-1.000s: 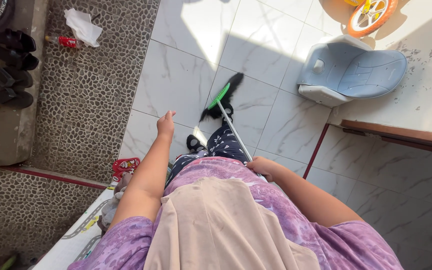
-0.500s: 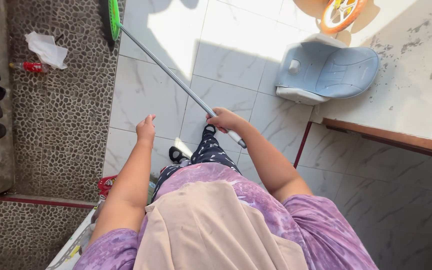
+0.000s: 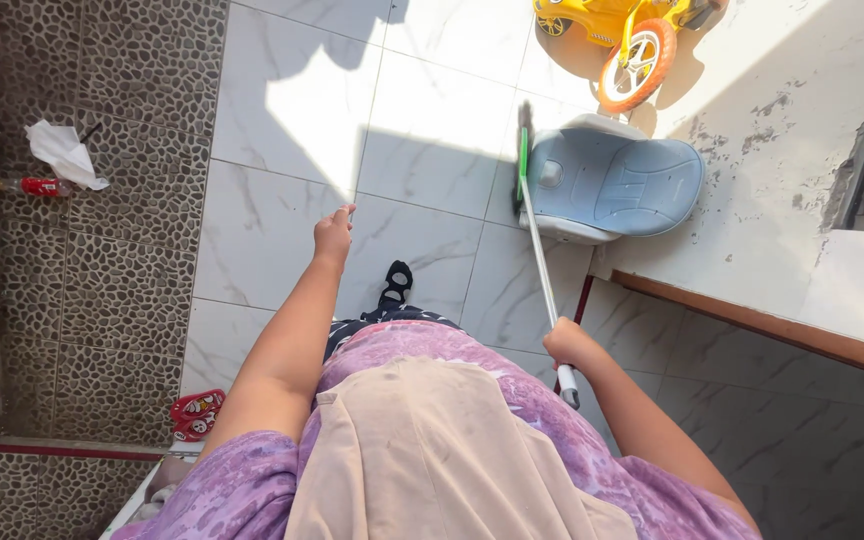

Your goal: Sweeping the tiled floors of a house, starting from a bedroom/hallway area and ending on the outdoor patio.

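I am gripping a broom (image 3: 537, 240) with my right hand (image 3: 569, 345), fingers wrapped tight around the pale handle close to its upper end, so a short stub of handle is sticking out below my fist. The handle is slanting away from me across the white marble tiles (image 3: 282, 230), and its green head is resting on the floor right against the near edge of a grey-blue baby seat (image 3: 617, 185). That seat is lying open side up with nothing sitting in it. Just beyond it a yellow toy bike (image 3: 632, 40) with an orange wheel is standing in the sun.

My left hand (image 3: 333, 234) is holding nothing; I am stretching it out over the tiles, fingers loosely apart, one pointing forward. Off to my left, on the pebble strip (image 3: 122, 150), a crumpled white paper (image 3: 64, 152) is lying beside a small red bottle (image 3: 37, 186), both well apart from my hands. A red slipper (image 3: 195, 411) is lying near my left elbow.
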